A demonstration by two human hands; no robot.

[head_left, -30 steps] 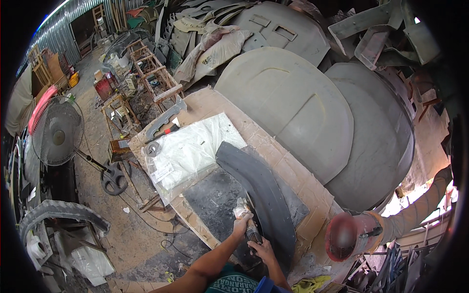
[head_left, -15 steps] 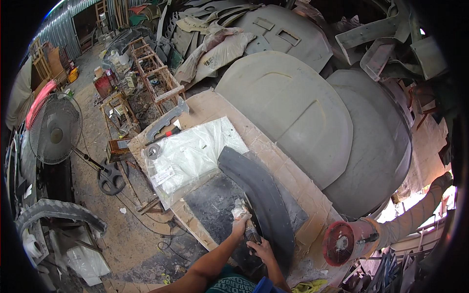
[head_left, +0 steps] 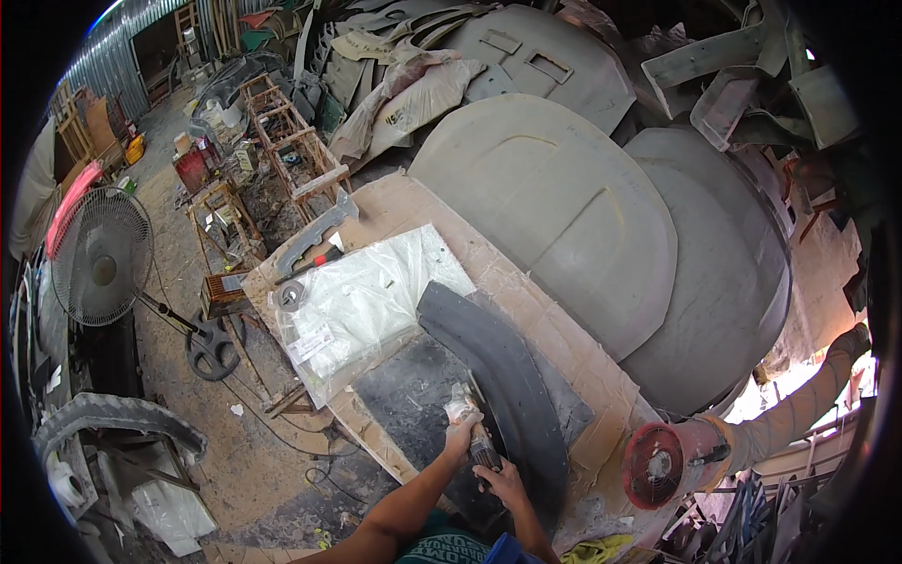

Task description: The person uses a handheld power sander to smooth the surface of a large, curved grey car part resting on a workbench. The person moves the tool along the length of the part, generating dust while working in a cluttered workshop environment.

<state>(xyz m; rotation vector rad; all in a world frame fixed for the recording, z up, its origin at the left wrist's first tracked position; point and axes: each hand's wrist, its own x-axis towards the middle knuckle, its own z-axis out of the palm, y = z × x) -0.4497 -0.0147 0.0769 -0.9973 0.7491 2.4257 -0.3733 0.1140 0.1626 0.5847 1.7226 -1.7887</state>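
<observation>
A dust-covered angle grinder (head_left: 483,448) is held in both my hands over the inner edge of a curved dark grey fender flare (head_left: 498,350). My left hand (head_left: 459,438) is wrapped round the tool just behind its whitish head. Lower down, my right hand (head_left: 505,481) grips the rear of the body. The tool's disc is hidden from this side. The flare lies on a black sheet (head_left: 395,390) that is smeared with pale dust, on top of a cardboard-covered table (head_left: 526,282).
Plastic-wrapped white sheeting (head_left: 376,291), a tape roll (head_left: 292,296) and a red-and-black-handled tool (head_left: 324,257) lie on the table's far part. A red blower (head_left: 655,463) with a duct stands right. Large grey panels (head_left: 554,216) lean beyond; a pedestal fan (head_left: 101,268) stands left.
The whole view has shifted very slightly. Both hands keep the grinder at nearly the same spot on the flare's inner edge.
</observation>
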